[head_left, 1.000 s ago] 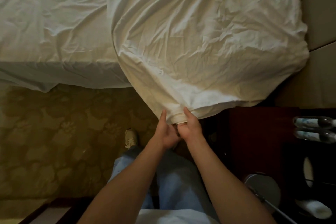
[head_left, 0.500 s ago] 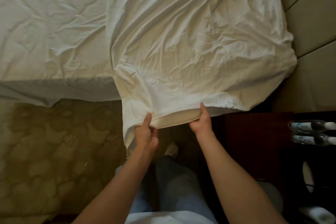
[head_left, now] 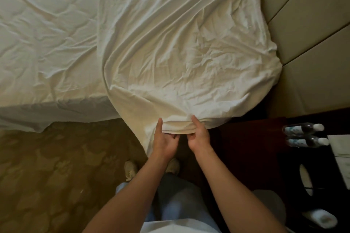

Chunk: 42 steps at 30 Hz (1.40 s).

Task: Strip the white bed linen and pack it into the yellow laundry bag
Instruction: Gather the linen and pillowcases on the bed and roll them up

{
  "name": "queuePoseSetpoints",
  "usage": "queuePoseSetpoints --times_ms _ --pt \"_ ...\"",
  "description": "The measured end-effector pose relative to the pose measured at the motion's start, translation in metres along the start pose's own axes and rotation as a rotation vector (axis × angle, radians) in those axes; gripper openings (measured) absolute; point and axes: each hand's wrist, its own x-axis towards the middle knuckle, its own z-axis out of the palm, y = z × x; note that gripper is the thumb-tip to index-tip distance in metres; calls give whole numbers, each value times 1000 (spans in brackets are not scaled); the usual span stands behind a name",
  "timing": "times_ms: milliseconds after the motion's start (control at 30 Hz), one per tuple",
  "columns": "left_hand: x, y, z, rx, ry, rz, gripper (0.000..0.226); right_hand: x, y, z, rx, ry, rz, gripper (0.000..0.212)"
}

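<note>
White sheet (head_left: 180, 43) lies loose over the mattress (head_left: 47, 34) in the upper centre, its gathered edge pinched by left hand (head_left: 165, 141) and right hand (head_left: 198, 136). Stripping is underway; no yellow bag shows, so packing remains.

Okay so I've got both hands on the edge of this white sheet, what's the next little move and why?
Probably pull the sheet toward yourself, gathering it. Both the left hand and right hand pinch its bunched near edge, but most still lies spread over the mattress. No laundry bag is in view.
</note>
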Motion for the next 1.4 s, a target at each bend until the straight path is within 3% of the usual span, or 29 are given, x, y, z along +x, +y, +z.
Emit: queuePoseSetpoints --times_ms 133,233,367,633,800,1000,1167,1233,1300,1400 --pt "9 1 21 -44 12 -21 56 -5 -19 3 7 -79 -23 40" --pt "15 6 36 -41 -72 -15 81 -6 -37 4 90 -151 -13 36" --pt "4 12 62 55 -26 104 44 9 -62 -1 193 -188 30 42" --pt "4 37 89 -60 -89 202 43 26 -123 30 182 -37 8 64" --pt "22 31 113 -75 -36 105 38 26 -131 44 162 27 -10 51" --pt "46 46 129 -87 142 59 55 27 -139 48 130 56 -84 45" --pt "56 71 170 64 205 242 28 30 -164 83 190 44 -167 34" --pt "58 83 196 139 227 309 31 35 -176 105 212 48 -159 26" --pt "60 97 223 188 193 370 40 40 -189 124 247 42 -136 35" --pt "68 119 256 180 146 424 32 43 -214 146 296 -8 -175 35"
